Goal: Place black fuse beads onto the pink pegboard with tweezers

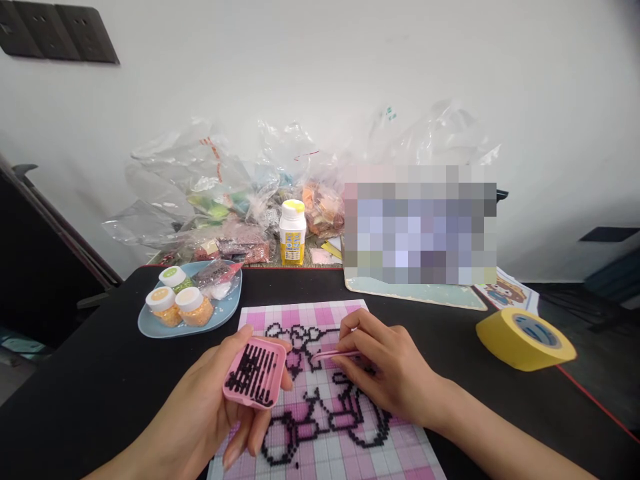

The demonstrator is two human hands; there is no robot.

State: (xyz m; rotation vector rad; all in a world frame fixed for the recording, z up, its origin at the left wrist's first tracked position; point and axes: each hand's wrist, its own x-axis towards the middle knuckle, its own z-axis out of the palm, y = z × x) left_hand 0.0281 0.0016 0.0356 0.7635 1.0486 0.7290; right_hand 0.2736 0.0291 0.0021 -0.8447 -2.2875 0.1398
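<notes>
My left hand (213, 390) is closed around a small pink grooved tray (282, 367), tilted towards me. Rows of black beads (251, 373) lie in its grooves. In my right hand (385, 360), thumb and fingers pinch a thin pink pair of tweezers (329, 355) pointing left. Its tip is over or against the upper part of the bead outline; I cannot tell whether it grips a bead. Beneath both hands lies a pink-and-white checked pegboard (417, 463). Black beads on it form an outline (373, 440) with two wheel-like rings below, partly covered by my hands.
A blue plate (150, 325) at the left holds three white-lidded bead jars and a plastic bag. A white-and-yellow bottle (293, 233) stands behind the board, before heaped plastic bags (220, 193). Yellow tape (520, 339) lies right, near a blurred-out screen-like area (420, 230).
</notes>
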